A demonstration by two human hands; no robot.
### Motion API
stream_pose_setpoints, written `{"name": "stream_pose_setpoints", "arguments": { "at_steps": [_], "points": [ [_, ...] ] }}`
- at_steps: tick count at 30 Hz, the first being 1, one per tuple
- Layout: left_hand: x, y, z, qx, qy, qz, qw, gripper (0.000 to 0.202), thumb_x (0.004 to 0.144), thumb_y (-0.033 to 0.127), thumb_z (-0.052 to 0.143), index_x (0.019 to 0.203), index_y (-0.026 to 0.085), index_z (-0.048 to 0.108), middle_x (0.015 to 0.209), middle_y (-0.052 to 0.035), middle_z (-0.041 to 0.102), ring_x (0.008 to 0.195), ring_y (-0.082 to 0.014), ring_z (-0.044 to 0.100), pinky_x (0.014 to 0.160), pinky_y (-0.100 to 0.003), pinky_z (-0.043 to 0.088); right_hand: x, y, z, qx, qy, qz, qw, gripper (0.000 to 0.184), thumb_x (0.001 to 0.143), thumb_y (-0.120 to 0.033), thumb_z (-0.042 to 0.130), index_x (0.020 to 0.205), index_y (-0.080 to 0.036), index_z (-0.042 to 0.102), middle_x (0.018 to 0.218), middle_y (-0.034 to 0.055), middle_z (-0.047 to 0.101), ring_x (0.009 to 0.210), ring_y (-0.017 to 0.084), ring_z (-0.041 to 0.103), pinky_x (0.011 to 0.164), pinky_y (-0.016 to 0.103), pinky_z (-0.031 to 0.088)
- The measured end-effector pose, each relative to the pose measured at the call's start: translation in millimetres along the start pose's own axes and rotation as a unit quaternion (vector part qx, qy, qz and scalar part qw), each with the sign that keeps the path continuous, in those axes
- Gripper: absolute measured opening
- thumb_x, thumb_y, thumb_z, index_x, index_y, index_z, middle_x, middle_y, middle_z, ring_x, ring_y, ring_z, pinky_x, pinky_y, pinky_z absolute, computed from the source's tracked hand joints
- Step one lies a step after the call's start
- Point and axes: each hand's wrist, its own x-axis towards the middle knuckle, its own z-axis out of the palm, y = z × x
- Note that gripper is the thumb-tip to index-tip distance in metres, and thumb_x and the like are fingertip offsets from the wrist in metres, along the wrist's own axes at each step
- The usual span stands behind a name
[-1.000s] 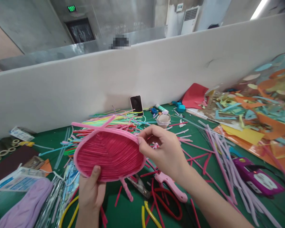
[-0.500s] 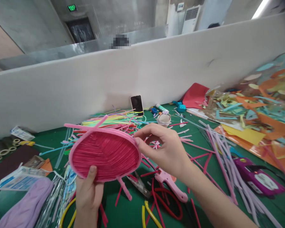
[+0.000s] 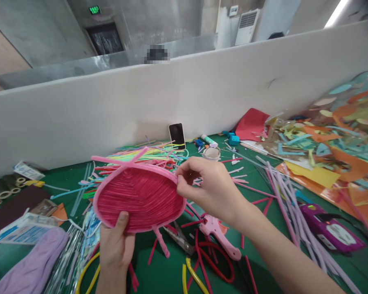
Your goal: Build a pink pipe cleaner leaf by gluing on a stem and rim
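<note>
A deep-pink, rounded craft panel, built of close-laid fuzzy stems like pipe cleaners, is held up tilted above the table. A lighter pink pipe cleaner edges it, with two ends crossing at the top left and a wrapped pink stalk hanging below. My left hand grips the lower edge, its thumb on the front and the other fingers mostly hidden behind. At the right rim, my right hand has thumb and forefinger pinched on the pink edging.
Below lie metal-jawed pliers, a pink-handled tool and red loop handles. Purple pipe cleaners and a purple device are right. A phone leans on the white partition; coloured scraps cover the far right.
The panel and my left hand have shifted slightly right. My right thumb and forefinger have closed more tightly at the rim.
</note>
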Motion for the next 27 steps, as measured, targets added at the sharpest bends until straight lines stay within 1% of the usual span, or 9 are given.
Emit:
{"name": "stream_pose_setpoints", "arguments": {
  "at_steps": [4,7,8,10,12,17,20,24,27],
  "points": [
    [0.0,-0.6,0.5,-0.009,0.005,-0.007,1.000,0.077,0.035,0.031,0.098,0.107,0.028,0.072,0.104,-0.0022,0.077,0.087,-0.0232,0.073,0.097,-0.046,0.055,-1.3,0.1,-3.5,0.065,-0.026,0.030,0.997,0.012,0.078,-0.009,0.059,0.075,-0.018,0.066,0.071,-0.0016,0.069,0.061,0.010,0.060,0.055,0.021,0.048],
    [0.1,-0.7,0.6,-0.009,0.009,-0.011,1.000,0.074,0.039,0.035,0.097,0.109,0.028,0.072,0.105,-0.0028,0.076,0.089,-0.0238,0.072,0.097,-0.046,0.054,-1.3,-1.3,-6.0,0.052,-0.033,0.011,0.998,0.003,0.081,-0.019,0.068,0.077,-0.018,0.067,0.074,-0.0008,0.070,0.064,0.011,0.061,0.058,0.022,0.050],
    [0.2,-0.8,0.6,-0.009,0.011,-0.011,1.000,0.073,0.042,0.036,0.097,0.110,0.028,0.071,0.106,-0.0031,0.076,0.092,-0.0246,0.072,0.098,-0.047,0.054,-1.3,-1.5,-6.1,0.033,-0.030,-0.004,0.999,0.007,0.080,-0.023,0.071,0.077,-0.018,0.067,0.074,-0.0007,0.070,0.065,0.011,0.062,0.059,0.024,0.050],
    [0.2,-0.9,0.7,-0.006,0.009,-0.008,1.000,0.072,0.046,0.037,0.095,0.113,0.028,0.070,0.108,-0.0039,0.075,0.099,-0.0268,0.071,0.100,-0.048,0.053,-2.0,-1.1,-4.8,-0.013,-0.006,-0.045,0.999,0.011,0.082,-0.027,0.074,0.078,-0.019,0.067,0.075,-0.0002,0.069,0.067,0.013,0.063,0.063,0.025,0.051],
    [0.0,-0.9,0.9,-0.001,0.002,-0.001,1.000,0.073,0.047,0.035,0.095,0.115,0.028,0.069,0.111,-0.0041,0.075,0.106,-0.0285,0.069,0.101,-0.049,0.051,-3.7,0.4,-1.6,-0.053,0.035,-0.089,0.994,0.007,0.087,-0.024,0.069,0.081,-0.019,0.067,0.078,0.0011,0.070,0.071,0.014,0.064,0.067,0.027,0.052],
    [-1.8,0.5,1.9,0.008,0.005,0.007,1.000,0.076,0.043,0.031,0.096,0.113,0.027,0.070,0.111,-0.0037,0.074,0.110,-0.0292,0.067,0.103,-0.048,0.051,-8.9,4.2,8.5,-0.125,0.086,-0.157,0.976,0.012,0.094,-0.018,0.056,0.087,-0.019,0.066,0.083,0.0057,0.069,0.078,0.017,0.064,0.070,0.030,0.054],
    [-2.4,1.3,2.8,0.004,0.012,0.004,1.000,0.076,0.041,0.034,0.097,0.112,0.027,0.071,0.111,-0.0037,0.075,0.107,-0.0288,0.068,0.101,-0.049,0.052,-9.3,4.1,11.5,-0.111,0.088,-0.150,0.978,0.013,0.094,-0.016,0.052,0.086,-0.018,0.063,0.081,0.0052,0.066,0.076,0.016,0.062,0.068,0.029,0.053],
    [-1.6,1.1,2.3,-0.001,0.018,-0.002,1.000,0.074,0.041,0.035,0.097,0.111,0.027,0.071,0.111,-0.0032,0.075,0.105,-0.0279,0.069,0.101,-0.048,0.052,-7.3,4.7,10.4,-0.029,0.106,-0.091,0.990,0.010,0.093,-0.015,0.054,0.084,-0.019,0.058,0.079,0.0023,0.063,0.072,0.014,0.061,0.063,0.025,0.051],
    [-0.7,0.9,0.9,0.000,0.013,0.000,1.000,0.075,0.042,0.030,0.097,0.112,0.028,0.071,0.112,-0.0024,0.074,0.107,-0.0278,0.068,0.102,-0.047,0.052,-7.5,6.5,8.1,-0.040,0.104,-0.087,0.990,0.015,0.096,-0.017,0.051,0.083,-0.020,0.058,0.078,0.0023,0.063,0.070,0.014,0.061,0.064,0.026,0.050]
  ]
}}
